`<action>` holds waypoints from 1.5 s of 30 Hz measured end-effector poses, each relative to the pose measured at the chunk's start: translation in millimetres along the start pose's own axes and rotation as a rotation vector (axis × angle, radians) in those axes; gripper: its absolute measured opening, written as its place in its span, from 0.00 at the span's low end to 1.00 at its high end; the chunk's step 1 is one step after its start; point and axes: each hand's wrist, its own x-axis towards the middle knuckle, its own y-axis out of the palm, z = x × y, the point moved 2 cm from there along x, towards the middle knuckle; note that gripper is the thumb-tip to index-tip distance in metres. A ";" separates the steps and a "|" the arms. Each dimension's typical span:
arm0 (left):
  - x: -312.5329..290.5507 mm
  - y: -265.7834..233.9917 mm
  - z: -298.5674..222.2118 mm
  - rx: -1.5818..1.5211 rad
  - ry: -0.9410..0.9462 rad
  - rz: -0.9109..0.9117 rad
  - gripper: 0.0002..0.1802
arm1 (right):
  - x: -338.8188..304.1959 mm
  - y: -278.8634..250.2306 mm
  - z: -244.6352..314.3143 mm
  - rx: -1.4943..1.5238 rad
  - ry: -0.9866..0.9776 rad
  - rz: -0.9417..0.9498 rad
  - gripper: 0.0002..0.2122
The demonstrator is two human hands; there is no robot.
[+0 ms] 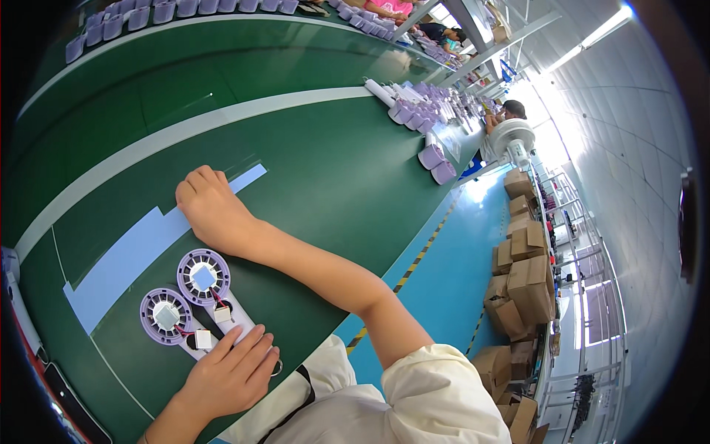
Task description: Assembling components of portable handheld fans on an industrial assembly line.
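Two small handheld fan halves lie side by side on the green table: a nearer-left lilac fan (166, 317) with a pale grey square at its centre, and a second lilac fan (203, 277) with a blue square. Each has a white connector block and thin wires. Across their white handles rests my left hand (225, 374), fingers stretched out and lying flat. My right hand (211, 206) is over a flat pale blue sheet (122, 263) with a stepped outline. Its fingers are curled in, and whatever they pinch is hidden.
A white strip (185, 118) divides the green table (318, 200). Lilac fan parts (418, 115) stand in a group farther along, and more line the far side. Cardboard boxes (529, 288) are stacked on the blue floor at right. A white fan (512, 140) and other people are beyond.
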 end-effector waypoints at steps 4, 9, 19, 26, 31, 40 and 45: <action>-0.7 2.1 0.0 0.002 0.001 -0.001 0.12 | 1.9 -12.2 -2.4 0.294 0.051 0.020 0.02; -0.9 2.4 1.0 0.000 0.001 -0.010 0.11 | 9.7 -36.3 -2.6 0.621 0.218 0.118 0.04; -11.2 14.1 0.0 0.043 0.025 -0.007 0.16 | 0.2 -86.5 43.5 0.719 0.102 0.094 0.05; -7.7 32.6 0.4 0.101 0.068 -0.152 0.16 | -12.4 -91.6 63.0 0.968 0.215 0.212 0.13; -9.7 38.5 1.1 0.148 0.038 -0.176 0.15 | -12.1 -87.9 78.5 0.968 0.294 0.365 0.15; -13.5 40.3 -4.5 0.198 0.010 -0.233 0.16 | -10.0 -69.3 104.1 0.555 0.121 0.417 0.15; -13.1 36.1 -4.6 0.196 0.017 -0.246 0.15 | -2.9 -69.9 103.9 0.545 0.094 0.379 0.14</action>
